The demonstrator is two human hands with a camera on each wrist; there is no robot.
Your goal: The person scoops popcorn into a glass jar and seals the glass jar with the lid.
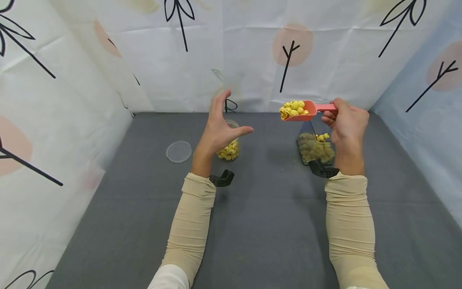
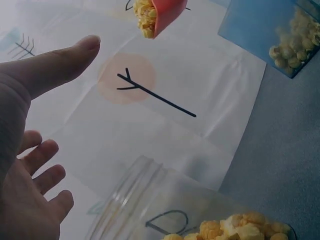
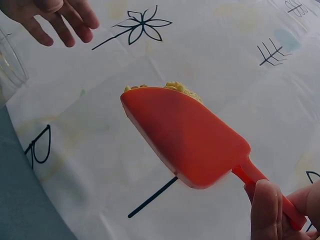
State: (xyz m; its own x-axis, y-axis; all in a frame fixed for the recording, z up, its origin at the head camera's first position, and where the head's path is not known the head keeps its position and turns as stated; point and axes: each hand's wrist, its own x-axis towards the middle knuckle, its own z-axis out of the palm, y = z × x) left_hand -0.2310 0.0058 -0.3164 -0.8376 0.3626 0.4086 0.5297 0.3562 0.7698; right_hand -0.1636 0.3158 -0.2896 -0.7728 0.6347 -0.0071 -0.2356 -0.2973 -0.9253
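Red scoop (image 3: 180,137) is being gripped roughly level by the right hand (image 1: 348,122), probably so popcorn (image 1: 293,108) isn't being spilled; empty left hand (image 1: 218,128) is being held spread near the jar (image 2: 172,187).

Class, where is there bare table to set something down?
Bare: the grey table between the jar and the clear bin, and its front stretch between the sleeves. Crowded: around the jar, with the lid and left hand close by.

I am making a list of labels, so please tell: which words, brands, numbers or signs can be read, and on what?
None: no readable text shows on the jar, box, lid or scoop.
The backdrop shows only drawn plants and plain shapes.
The D-like outline by the jar seems a drawn leaf, not lettering.
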